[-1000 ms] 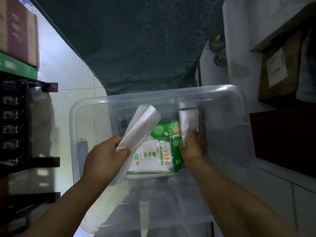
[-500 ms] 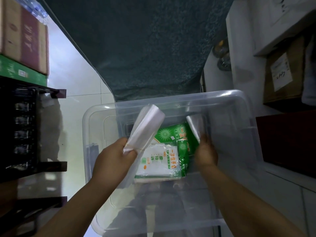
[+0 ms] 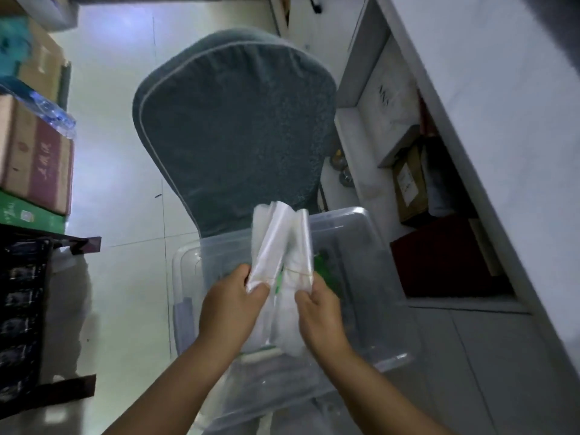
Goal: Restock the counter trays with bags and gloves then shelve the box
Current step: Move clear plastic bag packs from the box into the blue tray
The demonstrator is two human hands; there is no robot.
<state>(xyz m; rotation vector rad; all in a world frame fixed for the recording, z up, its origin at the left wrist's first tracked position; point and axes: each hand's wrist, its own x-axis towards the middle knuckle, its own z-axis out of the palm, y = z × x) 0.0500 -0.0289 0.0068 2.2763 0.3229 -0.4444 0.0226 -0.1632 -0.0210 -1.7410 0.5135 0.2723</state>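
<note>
A clear plastic storage box [image 3: 361, 224] rests on a chair seat below me. My left hand [image 3: 230, 304] grips one bundle of clear plastic bags [image 3: 270, 243], held upright above the box. My right hand [image 3: 318, 309] grips a second bundle of bags [image 3: 303, 246], bound with a rubber band, right beside the first. The two bundles touch near their tops. Green and white packets [image 3: 324, 270] lie inside the box, mostly hidden behind the bags and my hands.
A blue-grey padded chair back [image 3: 232, 120] rises behind the box. A dark shelf rack [image 3: 22, 309] with cardboard boxes [image 3: 37, 164] on top stands at left. At right, a white counter's open shelves [image 3: 439, 246] hold cartons and a dark red box [image 3: 445, 259].
Both hands have lifted out of the box and come together, each carrying a bag bundle. The view has tilted up, showing the whole chair back.
</note>
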